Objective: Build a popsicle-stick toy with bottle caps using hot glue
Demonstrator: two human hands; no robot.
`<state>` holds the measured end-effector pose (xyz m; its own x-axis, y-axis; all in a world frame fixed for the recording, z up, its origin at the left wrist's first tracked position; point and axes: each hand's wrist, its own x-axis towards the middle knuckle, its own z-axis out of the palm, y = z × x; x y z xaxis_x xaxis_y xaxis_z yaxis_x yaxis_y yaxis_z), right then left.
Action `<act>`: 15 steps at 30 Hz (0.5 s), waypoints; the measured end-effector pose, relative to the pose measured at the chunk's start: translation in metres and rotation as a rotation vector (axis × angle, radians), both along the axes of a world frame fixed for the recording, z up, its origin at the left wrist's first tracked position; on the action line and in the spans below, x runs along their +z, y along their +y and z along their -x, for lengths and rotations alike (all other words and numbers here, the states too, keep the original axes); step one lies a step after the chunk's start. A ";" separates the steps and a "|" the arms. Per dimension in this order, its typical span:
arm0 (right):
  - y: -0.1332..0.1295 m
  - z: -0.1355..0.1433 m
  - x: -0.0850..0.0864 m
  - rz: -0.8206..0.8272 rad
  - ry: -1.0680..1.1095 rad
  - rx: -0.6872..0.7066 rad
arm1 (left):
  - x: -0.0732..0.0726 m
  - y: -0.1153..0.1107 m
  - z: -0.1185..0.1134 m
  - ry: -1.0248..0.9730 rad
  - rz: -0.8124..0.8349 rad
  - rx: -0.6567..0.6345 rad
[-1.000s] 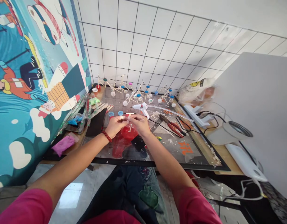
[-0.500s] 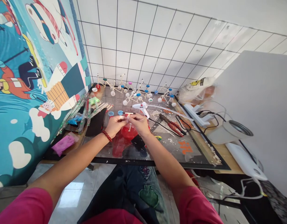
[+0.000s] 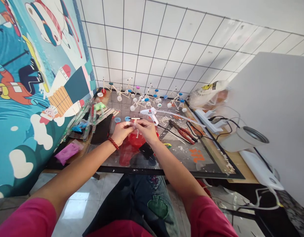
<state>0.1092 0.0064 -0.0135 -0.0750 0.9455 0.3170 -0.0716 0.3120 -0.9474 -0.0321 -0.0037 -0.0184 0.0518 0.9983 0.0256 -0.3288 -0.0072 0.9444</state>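
Observation:
My left hand (image 3: 122, 132) and my right hand (image 3: 146, 132) meet over the table, fingertips pinched together on a small wooden stick frame (image 3: 135, 118). Its crosspiece has dark ends and shows just above the fingers, and a pale stem sticks out below them. Fingers cover the joint in the middle. Beneath the hands lies a red round object (image 3: 137, 141), partly hidden. A white hot glue gun (image 3: 150, 113) rests just beyond my right hand. Two blue bottle caps (image 3: 117, 120) are near my left fingers. A black piece (image 3: 146, 150) lies by my right wrist.
Several stick models with bottle-cap wheels (image 3: 147, 100) line the table's back. Red-handled pliers (image 3: 184, 133), a cable and wood scraps lie to the right, near a power strip (image 3: 208, 121) and lamp (image 3: 243, 140). Packaged sticks (image 3: 78, 121) and a pink packet (image 3: 66, 152) are left.
The dark-ended crosspiece shows more plainly above the fingertips and sits nearly level. Both hands stay in almost the same place, still pinching the stick frame.

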 end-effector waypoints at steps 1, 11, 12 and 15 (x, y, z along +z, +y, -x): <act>0.001 0.000 0.000 0.010 0.001 0.008 | 0.001 0.000 0.000 -0.015 0.016 0.005; 0.011 -0.008 -0.006 0.101 0.002 -0.078 | 0.006 0.008 0.008 -0.172 0.238 -0.040; 0.011 -0.008 -0.006 0.089 0.000 -0.074 | 0.007 0.007 0.007 -0.169 0.239 -0.047; 0.008 -0.006 -0.006 0.060 -0.015 -0.050 | 0.009 0.005 0.005 -0.163 0.241 -0.071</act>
